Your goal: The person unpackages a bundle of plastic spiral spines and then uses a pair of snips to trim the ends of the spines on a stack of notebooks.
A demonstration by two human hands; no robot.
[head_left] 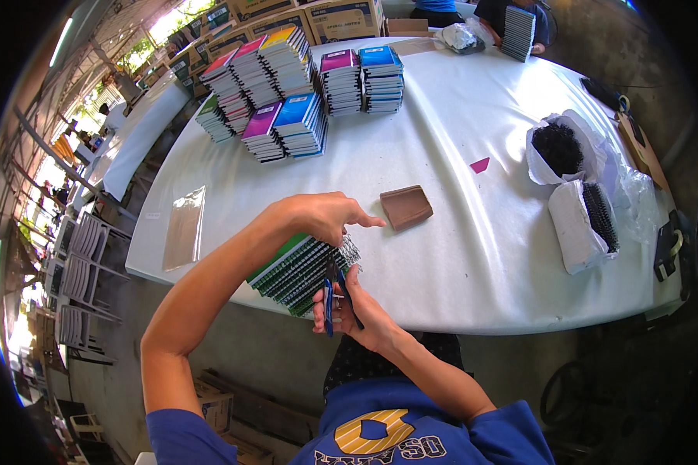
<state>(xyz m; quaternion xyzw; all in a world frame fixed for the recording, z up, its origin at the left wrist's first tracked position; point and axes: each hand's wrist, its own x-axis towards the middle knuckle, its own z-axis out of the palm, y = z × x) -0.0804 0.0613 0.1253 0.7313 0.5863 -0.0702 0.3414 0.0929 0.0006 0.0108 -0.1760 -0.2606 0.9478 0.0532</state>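
Head view, read from left to right, with places given from the desk [457, 256] and its white cover. A clear plastic sleeve [184, 226] lies flat near the desk's left edge. Over its near edge the left hand [326, 217] presses down on a batch of spiral notebooks [302, 271], its fingers curled and clamped on the top cover. The batch probably handles as a stiff, fairly heavy block, its glossy covers liable to slide; a hold across both faces, clear of the springy wire coils, looks safest. Just below it the right hand [357, 314] is closed round blue-handled pliers [332, 298] set at the coil ends. A brown holder [406, 207] lies farther in; bags of black coils [578, 186] sit near the right edge.
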